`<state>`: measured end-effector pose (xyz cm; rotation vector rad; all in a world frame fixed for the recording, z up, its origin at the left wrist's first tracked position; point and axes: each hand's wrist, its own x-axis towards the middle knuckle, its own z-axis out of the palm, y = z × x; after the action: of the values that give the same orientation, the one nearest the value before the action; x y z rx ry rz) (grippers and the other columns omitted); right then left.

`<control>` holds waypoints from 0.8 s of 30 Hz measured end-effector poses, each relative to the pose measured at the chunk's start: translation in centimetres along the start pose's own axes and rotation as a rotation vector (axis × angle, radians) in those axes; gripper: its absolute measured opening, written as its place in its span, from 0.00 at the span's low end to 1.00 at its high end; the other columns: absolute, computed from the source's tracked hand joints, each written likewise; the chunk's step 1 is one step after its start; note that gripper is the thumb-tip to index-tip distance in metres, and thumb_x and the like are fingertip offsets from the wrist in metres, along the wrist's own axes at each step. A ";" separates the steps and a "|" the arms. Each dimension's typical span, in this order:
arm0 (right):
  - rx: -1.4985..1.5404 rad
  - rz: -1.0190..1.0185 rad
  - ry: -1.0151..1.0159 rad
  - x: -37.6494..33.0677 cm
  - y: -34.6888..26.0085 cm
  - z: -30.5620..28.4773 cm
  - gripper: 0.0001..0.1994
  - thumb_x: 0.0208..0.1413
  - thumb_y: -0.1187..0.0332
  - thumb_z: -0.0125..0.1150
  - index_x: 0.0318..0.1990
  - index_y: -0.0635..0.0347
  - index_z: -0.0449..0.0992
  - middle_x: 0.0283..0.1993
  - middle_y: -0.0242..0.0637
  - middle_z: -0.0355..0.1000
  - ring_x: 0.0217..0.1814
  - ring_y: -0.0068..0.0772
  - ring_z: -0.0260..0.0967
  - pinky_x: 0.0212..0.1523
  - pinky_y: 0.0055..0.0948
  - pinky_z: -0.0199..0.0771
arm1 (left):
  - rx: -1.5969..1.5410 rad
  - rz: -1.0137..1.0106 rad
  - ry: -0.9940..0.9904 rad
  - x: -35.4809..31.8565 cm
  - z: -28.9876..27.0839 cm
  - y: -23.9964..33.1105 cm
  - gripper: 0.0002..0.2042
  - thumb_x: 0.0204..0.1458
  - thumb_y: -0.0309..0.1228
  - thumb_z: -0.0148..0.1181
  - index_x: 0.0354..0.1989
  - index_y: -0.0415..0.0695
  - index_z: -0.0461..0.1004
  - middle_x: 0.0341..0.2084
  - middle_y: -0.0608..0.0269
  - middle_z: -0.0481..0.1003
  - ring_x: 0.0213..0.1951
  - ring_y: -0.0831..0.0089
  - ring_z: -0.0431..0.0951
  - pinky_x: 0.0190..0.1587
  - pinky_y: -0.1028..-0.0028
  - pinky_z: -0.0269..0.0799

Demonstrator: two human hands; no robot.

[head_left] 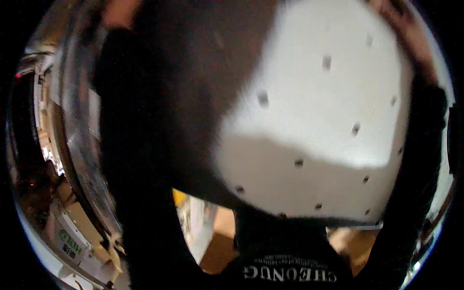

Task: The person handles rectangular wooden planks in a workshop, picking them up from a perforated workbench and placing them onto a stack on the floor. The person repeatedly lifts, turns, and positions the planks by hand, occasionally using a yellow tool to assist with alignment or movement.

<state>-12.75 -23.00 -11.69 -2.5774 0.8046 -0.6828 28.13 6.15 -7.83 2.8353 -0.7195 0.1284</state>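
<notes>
Left hand [121, 13] sits left of white holed panel [314, 106], right hand [407, 28] at its upper-right edge, probably touching — fingers blurred, can't tell.

Head-worn fisheye, facing down, close over white panel [309, 116].

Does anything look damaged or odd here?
Nothing clearly stands out. The dark spots on the white panel look fairly regularly spaced, so probably belong to it; blur could hide finer flaws.
</notes>
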 end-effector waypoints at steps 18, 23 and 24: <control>-0.156 0.024 -0.105 0.6 -8.6 -2.5 0.54 0.35 0.29 0.54 0.63 0.65 0.54 0.66 0.50 0.51 0.70 0.48 0.44 0.67 0.55 0.32 | -0.015 -0.213 0.166 -4.6 0.1 2.6 0.44 0.53 0.58 0.41 0.58 0.21 0.51 0.60 0.30 0.47 0.65 0.44 0.44 0.64 0.50 0.37; -0.180 0.017 -0.156 0.7 -8.8 -2.5 0.55 0.35 0.27 0.51 0.63 0.66 0.54 0.67 0.50 0.50 0.70 0.49 0.43 0.66 0.56 0.32 | 0.002 -0.180 0.166 -4.8 0.3 1.6 0.43 0.53 0.58 0.40 0.57 0.20 0.51 0.60 0.29 0.47 0.65 0.43 0.43 0.64 0.49 0.37; -0.186 0.020 -0.160 0.8 -8.8 -2.7 0.56 0.35 0.26 0.50 0.63 0.66 0.53 0.67 0.50 0.50 0.70 0.50 0.43 0.66 0.56 0.32 | 0.015 -0.169 0.174 -4.7 0.5 1.6 0.44 0.53 0.58 0.40 0.57 0.20 0.51 0.60 0.29 0.47 0.64 0.41 0.44 0.64 0.48 0.37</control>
<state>-9.80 -17.14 -5.14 -2.7423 0.8770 -0.4058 23.27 6.85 -8.64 2.8384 -0.4424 0.3488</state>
